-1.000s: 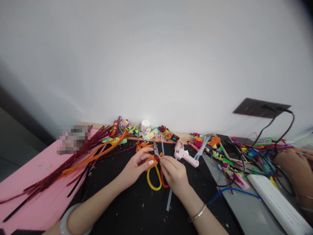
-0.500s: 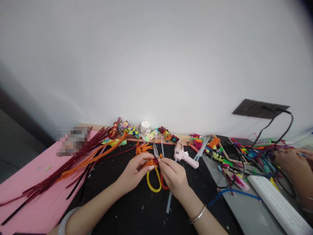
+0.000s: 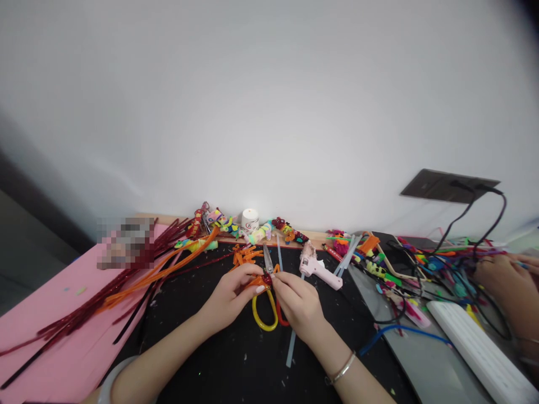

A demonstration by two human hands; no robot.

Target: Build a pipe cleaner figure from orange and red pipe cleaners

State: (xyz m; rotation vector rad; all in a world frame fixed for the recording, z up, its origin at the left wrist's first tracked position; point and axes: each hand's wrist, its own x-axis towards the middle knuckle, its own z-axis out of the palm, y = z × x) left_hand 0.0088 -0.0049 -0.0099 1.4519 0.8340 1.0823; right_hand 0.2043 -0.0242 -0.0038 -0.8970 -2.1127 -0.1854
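Between the fingertips of my left hand [image 3: 229, 297] is a small fuzzy craft piece [image 3: 266, 279], orange with a dark red end. My right hand [image 3: 300, 306] is closed in a pinch against the red end, its fingertips hiding whatever is between them. Under both hands lie scissors [image 3: 265, 327] with one yellow and one red-orange handle, blades pointing toward the wall. A clear glue stick [image 3: 291, 349] passes under my right hand. Cut orange pipe cleaner pieces [image 3: 245, 256] rest just beyond my left hand, and a pale pink glue gun [image 3: 319, 271] lies to the right.
Long red and orange pipe cleaners [image 3: 122, 286] spread over a pink surface [image 3: 54, 336] at left. Small craft figures and a white tub [image 3: 250, 219] line the wall. At right are a power strip [image 3: 475, 348], black cables, colourful scraps and another person's hand [image 3: 501, 280].
My hands keep almost the same place and grip, with only slight finger movement around the craft piece. The other person's hand at right has shifted slightly.
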